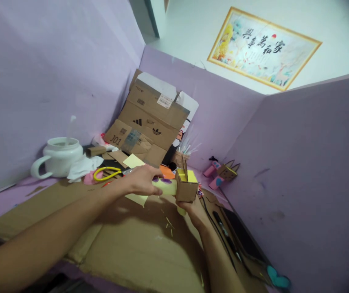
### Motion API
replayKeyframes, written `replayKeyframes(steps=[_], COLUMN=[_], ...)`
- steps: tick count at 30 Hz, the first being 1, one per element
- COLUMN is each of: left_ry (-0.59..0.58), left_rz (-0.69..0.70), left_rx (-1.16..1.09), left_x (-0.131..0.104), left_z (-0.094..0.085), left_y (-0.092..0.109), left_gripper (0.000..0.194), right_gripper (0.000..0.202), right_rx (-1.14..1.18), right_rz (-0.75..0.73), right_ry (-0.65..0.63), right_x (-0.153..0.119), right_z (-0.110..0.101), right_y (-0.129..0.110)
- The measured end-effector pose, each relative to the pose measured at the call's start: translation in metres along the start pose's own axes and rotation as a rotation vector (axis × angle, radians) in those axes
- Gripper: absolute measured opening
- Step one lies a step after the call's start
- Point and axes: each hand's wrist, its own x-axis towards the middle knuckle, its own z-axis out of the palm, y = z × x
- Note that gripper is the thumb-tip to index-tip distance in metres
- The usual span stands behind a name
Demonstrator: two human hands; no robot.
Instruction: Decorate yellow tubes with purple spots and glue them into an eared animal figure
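My left hand [143,179] is closed around the end of a pale yellow paper tube [170,188] with purple spots. The tube's other end meets a small cardboard box [187,191] with upright pieces on top and yellow paper on it. From below and the right, my right hand [194,210] grips the box, its fingers partly hidden. A second pale yellow part [181,211] shows under the box. Beneath both hands lies a large cardboard sheet [131,244] with thin yellow scraps on it.
Left stand a white mug [62,156], crumpled tissue [84,167] and yellow-handled scissors [107,174]. An unfolded cardboard carton [150,118] leans at the back. A pink tube craft with a cardboard cat face [227,173] sits right, near a pen-like tool [224,232]. Purple walls enclose the sides.
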Motion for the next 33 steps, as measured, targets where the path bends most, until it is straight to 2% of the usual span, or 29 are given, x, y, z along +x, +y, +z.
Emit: replayKeyframes(steps=[7,13,19,22,24,26,30,33], left_ry=[-0.045,-0.120,-0.199,-0.181,-0.154,-0.139,-0.161,-0.146], left_rz=[0.019,0.047,0.064,0.110,0.162,0.154,0.117,0.133], left_rx=[0.116,0.210,0.239,0.234,0.200,0.135,-0.035,-0.158], left_x=[0.004,0.026,0.053,0.052,0.046,0.038,0.028,0.027], left_z=[-0.030,-0.048,-0.055,-0.051,-0.043,-0.032,-0.007,0.004], left_y=[0.029,0.055,0.068,0.060,0.048,0.032,-0.001,-0.015], left_gripper=[0.051,0.036,0.037,0.041,0.044,0.048,0.048,0.048], right_gripper=[0.023,0.019,0.019,0.020,0.026,0.035,0.043,0.041], right_rx=[0.261,0.426,0.503,0.424,0.378,0.347,0.192,0.147], right_rz=[0.110,0.205,0.226,0.176,0.133,0.106,0.122,0.147], right_ry=[-0.061,-0.041,-0.085,-0.038,0.020,0.055,0.036,0.015], right_x=[0.007,0.007,0.006,0.010,0.014,0.017,0.017,0.015], right_z=[-0.001,0.003,-0.002,-0.007,-0.009,-0.008,-0.003,-0.001], right_y=[0.035,0.024,0.019,0.027,0.034,0.043,0.057,0.063])
